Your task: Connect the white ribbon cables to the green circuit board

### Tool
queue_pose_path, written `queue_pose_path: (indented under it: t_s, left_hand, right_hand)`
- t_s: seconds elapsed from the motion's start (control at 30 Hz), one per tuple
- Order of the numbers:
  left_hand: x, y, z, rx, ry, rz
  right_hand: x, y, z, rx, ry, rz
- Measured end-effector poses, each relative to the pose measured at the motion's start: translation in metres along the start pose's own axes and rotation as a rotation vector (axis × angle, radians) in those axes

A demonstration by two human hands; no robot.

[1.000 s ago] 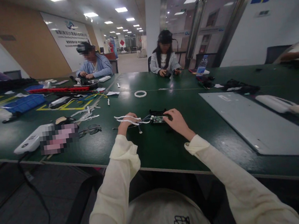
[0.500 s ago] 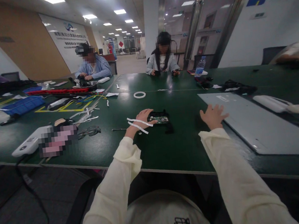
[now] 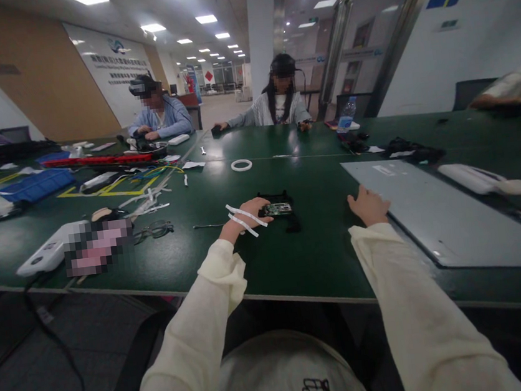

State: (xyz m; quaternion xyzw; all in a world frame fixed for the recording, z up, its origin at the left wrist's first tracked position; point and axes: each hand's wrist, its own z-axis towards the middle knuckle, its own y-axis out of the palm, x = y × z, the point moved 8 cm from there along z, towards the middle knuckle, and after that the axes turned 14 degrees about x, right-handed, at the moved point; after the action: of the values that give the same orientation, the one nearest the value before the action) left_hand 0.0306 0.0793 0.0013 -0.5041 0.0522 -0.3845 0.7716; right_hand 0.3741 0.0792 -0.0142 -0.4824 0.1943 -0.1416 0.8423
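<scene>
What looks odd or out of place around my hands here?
Two white strips lie across your left hand, an odd place for them. More pale strips lie in a messy heap beyond the eyeglasses. I see no spill; the circuit board is too small to check for damage.

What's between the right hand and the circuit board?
Bare green tabletop from the right hand to the black part beside the circuit board; the head view shows it.

Both forearms reach forward, well apart. The left hand (image 3: pixel 251 211) is palm down, fingers extended inward; the right hand (image 3: pixel 369 205) is lowered, its fingers loosely bent and spread.
</scene>
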Motion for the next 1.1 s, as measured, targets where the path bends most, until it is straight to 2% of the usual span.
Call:
queue_pose_path:
  t_s: [0.2,0.37,0.47,0.6,0.7,0.83,1.1]
  left_hand:
    - [-0.002,-0.003,0.001,0.014,-0.004,-0.01]
    - [-0.004,0.003,0.001,0.028,0.029,0.049]
    - [-0.004,0.005,0.0,0.028,0.048,0.084]
    - [-0.003,0.007,0.0,0.007,0.047,0.128]
    - [-0.001,0.007,0.002,-0.006,0.044,0.138]
    - [-0.002,0.007,0.005,-0.005,0.035,0.148]
    - [-0.003,0.007,0.007,-0.003,0.005,0.142]
  right_hand:
    - [-0.013,-0.015,-0.002,-0.038,0.013,0.012]
    - [0.0,-0.021,0.004,0.053,0.104,0.049]
    - [0.011,-0.012,0.004,0.091,0.118,0.017]
    - [0.017,0.009,0.004,0.022,0.067,-0.046]
    - [0.015,0.016,0.005,-0.014,0.037,-0.06]
    - [0.005,0.014,0.003,-0.035,0.007,-0.079]
    - [-0.031,0.006,-0.014,-0.053,-0.09,-0.053]
